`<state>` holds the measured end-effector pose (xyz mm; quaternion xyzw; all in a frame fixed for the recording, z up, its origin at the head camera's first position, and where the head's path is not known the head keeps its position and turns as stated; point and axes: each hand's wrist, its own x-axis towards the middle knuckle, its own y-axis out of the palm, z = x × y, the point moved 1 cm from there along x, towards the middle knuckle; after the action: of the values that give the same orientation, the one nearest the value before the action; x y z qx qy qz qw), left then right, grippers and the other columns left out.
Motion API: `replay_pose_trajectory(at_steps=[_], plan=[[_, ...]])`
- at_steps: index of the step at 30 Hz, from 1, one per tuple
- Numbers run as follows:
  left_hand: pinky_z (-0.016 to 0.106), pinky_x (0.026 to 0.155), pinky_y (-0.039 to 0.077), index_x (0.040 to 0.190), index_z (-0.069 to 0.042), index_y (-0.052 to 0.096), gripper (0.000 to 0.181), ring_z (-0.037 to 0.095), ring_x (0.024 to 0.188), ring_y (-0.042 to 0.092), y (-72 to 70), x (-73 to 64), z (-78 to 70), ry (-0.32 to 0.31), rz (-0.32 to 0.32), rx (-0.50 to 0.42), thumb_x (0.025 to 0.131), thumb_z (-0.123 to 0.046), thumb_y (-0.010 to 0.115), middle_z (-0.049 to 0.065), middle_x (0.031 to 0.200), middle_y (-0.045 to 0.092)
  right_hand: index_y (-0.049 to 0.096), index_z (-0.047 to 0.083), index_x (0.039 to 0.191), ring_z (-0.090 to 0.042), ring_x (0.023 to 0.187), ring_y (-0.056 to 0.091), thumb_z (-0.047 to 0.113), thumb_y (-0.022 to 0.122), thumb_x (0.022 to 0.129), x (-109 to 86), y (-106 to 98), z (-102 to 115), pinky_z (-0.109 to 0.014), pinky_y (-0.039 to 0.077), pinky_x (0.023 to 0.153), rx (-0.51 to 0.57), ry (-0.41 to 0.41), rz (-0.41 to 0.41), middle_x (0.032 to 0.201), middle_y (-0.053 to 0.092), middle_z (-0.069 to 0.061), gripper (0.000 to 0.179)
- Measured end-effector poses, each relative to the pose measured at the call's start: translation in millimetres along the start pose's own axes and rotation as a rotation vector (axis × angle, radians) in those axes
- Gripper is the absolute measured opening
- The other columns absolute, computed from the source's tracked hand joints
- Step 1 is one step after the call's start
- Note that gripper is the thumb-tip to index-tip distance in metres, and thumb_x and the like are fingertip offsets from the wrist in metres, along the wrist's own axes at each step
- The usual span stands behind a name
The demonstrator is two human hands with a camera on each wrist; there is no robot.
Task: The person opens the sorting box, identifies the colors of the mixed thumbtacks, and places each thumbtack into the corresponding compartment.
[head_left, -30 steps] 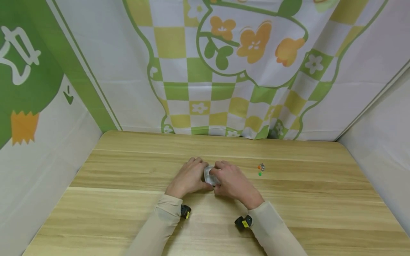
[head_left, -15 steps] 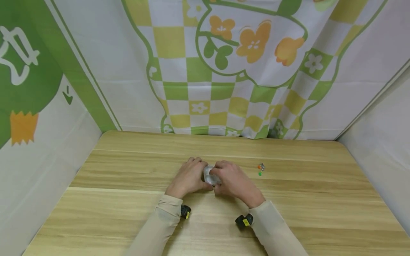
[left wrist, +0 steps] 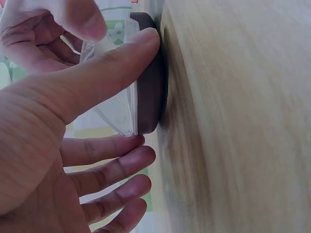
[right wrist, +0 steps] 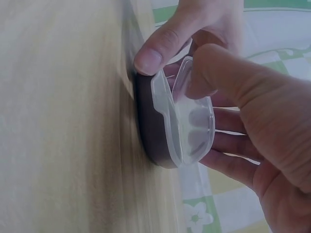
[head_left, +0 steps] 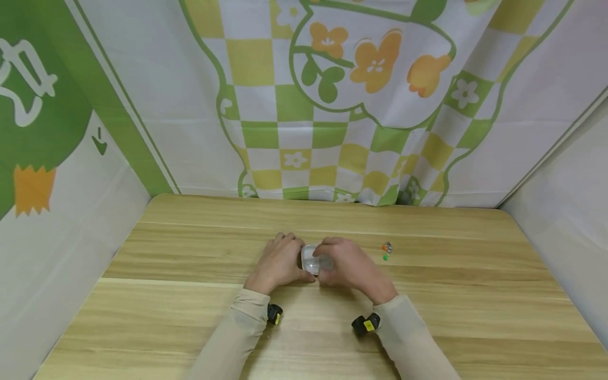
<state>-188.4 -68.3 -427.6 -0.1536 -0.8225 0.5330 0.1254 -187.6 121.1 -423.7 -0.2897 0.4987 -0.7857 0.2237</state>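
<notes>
A small box with a dark brown base (right wrist: 151, 121) and a clear plastic lid (right wrist: 198, 128) stands on the wooden table between the two hands. The lid is tilted partly up from the base, with a gap on one side. My left hand (head_left: 279, 264) grips the base, its thumb on the near side and a fingertip at the far side in the left wrist view. On the right, my right hand (head_left: 349, 268) pinches the lid, thumb against the clear plastic and fingers behind it. What lies inside the box cannot be made out.
Several tiny orange, green and grey pieces (head_left: 387, 250) lie on the wooden table (head_left: 190, 316) right of the hands. A patterned curtain (head_left: 294, 137) hangs behind the table's far edge. Pale fabric walls stand at left and right.
My right hand has shifted slightly right, and the clear lid has swung up with it. The left hand stays almost still at the base.
</notes>
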Motion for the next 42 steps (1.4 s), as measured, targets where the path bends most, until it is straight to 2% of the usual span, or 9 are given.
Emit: replay_pose_trajectory(at_steps=[5, 13, 25, 36, 42], plan=[[0.045, 0.087, 0.044, 0.109, -0.005, 0.071, 0.066, 0.027, 0.097, 0.053, -1.3, 0.4, -0.2, -0.015, -0.001, -0.001, 0.062, -0.045, 0.097, 0.005, 0.102, 0.063, 0.077, 0.010, 0.106, -0.015, 0.093, 0.066, 0.011, 0.078, 0.078, -0.9, -2.5, -3.9, -0.031, 0.055, 0.077, 0.097, 0.038, -0.004, 0.108, 0.071, -0.001, 0.028], [0.045, 0.085, 0.044, 0.103, -0.006, 0.071, 0.061, 0.027, 0.094, 0.053, -2.1, 0.6, 0.1, -0.026, 0.003, -0.001, 0.063, -0.045, 0.097, 0.005, 0.100, 0.063, 0.076, 0.008, 0.106, -0.016, 0.096, 0.067, 0.010, 0.077, 0.083, -0.7, -2.7, -10.3, -0.037, 0.056, 0.085, 0.212, 0.051, -0.069, 0.108, 0.073, -0.002, 0.023], [0.045, 0.085, 0.044, 0.100, -0.005, 0.071, 0.059, 0.027, 0.096, 0.053, -2.2, 0.9, 1.3, -0.029, 0.003, -0.017, 0.063, -0.042, 0.097, 0.005, 0.100, 0.063, 0.076, 0.007, 0.110, -0.020, 0.106, 0.067, 0.012, 0.075, 0.090, -2.1, -3.6, -14.3, -0.043, 0.054, 0.091, 0.295, 0.090, -0.088, 0.113, 0.073, -0.005, 0.021], [0.046, 0.087, 0.045, 0.102, -0.005, 0.071, 0.060, 0.029, 0.098, 0.055, -2.4, 0.9, 1.3, -0.027, -0.003, -0.004, 0.063, -0.043, 0.097, 0.006, 0.102, 0.065, 0.075, 0.005, 0.113, -0.019, 0.107, 0.067, 0.012, 0.073, 0.093, -2.2, -3.4, -17.3, -0.043, 0.055, 0.090, 0.338, 0.085, -0.125, 0.113, 0.073, -0.005, 0.020], [0.047, 0.086, 0.045, 0.104, -0.005, 0.072, 0.061, 0.029, 0.098, 0.055, -2.6, 0.4, 1.1, -0.022, 0.002, -0.003, 0.064, -0.043, 0.097, 0.007, 0.103, 0.065, 0.074, 0.004, 0.115, -0.019, 0.108, 0.067, 0.014, 0.071, 0.097, -1.9, 0.3, -19.1, -0.043, 0.054, 0.091, 0.361, 0.126, -0.162, 0.114, 0.073, -0.004, 0.021]])
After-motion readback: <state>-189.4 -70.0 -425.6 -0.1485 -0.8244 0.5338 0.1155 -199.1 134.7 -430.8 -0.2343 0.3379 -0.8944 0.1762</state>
